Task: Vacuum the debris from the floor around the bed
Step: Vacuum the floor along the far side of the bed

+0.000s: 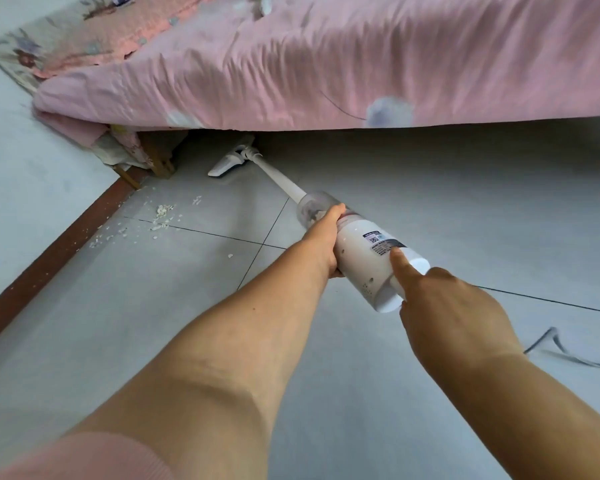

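White plaster-like crumbs of debris [161, 213] lie uncollected beside the corner of the pink-quilted bed [326, 64], while the white stick vacuum [357, 251] has its head at the bed's edge. The left hand [323, 237] grips its barrel; the right hand [458, 313] curls round its rear, forefinger straight. Much looks undone.

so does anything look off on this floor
Yes: white crumbs lie scattered on the tiles along the brown baseboard, left of the vacuum head, which sits at the bed edge. A grey cord lies loose at the right.
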{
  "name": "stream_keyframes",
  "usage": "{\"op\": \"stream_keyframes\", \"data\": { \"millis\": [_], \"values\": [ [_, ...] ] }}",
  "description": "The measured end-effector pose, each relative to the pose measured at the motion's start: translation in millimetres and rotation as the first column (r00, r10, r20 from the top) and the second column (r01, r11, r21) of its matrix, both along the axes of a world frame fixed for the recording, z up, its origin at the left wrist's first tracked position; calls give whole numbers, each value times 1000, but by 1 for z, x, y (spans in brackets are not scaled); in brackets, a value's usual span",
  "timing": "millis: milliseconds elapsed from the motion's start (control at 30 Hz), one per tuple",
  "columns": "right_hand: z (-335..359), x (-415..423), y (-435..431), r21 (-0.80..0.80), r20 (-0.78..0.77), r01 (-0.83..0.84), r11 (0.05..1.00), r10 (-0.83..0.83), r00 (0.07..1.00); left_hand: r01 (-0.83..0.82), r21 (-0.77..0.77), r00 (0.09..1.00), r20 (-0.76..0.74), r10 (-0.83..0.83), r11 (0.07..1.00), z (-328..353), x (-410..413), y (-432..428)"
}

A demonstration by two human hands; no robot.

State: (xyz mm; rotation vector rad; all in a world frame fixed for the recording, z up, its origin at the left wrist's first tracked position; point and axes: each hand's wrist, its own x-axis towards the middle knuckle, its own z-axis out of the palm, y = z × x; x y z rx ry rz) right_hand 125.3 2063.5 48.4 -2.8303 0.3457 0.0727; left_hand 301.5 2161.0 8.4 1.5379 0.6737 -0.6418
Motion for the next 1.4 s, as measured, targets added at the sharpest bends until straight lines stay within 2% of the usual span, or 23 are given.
{"op": "stream_keyframes", "data": {
  "millis": [133,300,500,633,833,1033,1200,1400],
  "values": [
    [12,-6,3,142,-102,40,989,-25,995,-20,-2,999,-40,20,1000,3,-4,0],
    [53,-34,-2,216,-199,91,972,-48,979,5,9,993,-115,-4,1000,38,-34,-4],
    [131,-88,-13,191,-301,148,970,-86,950,53,-5,972,-227,-53,999,96,-86,-19],
    [210,-115,-26,120,-365,144,982,-92,927,72,-17,942,-327,-73,997,163,-120,-35],
    [336,-145,-53,169,-445,104,980,-18,895,58,-73,902,-424,-84,996,280,-172,-59],
    [431,-175,-76,152,-530,39,988,48,847,20,-98,865,-498,-67,995,365,-227,-74],
    [478,-178,-84,133,-546,-29,991,98,832,-57,-148,848,-529,-31,987,401,-246,-74],
    [505,-148,-71,81,-642,-123,989,147,753,-132,-196,816,-578,-6,972,421,-232,-57]
  ]
}}
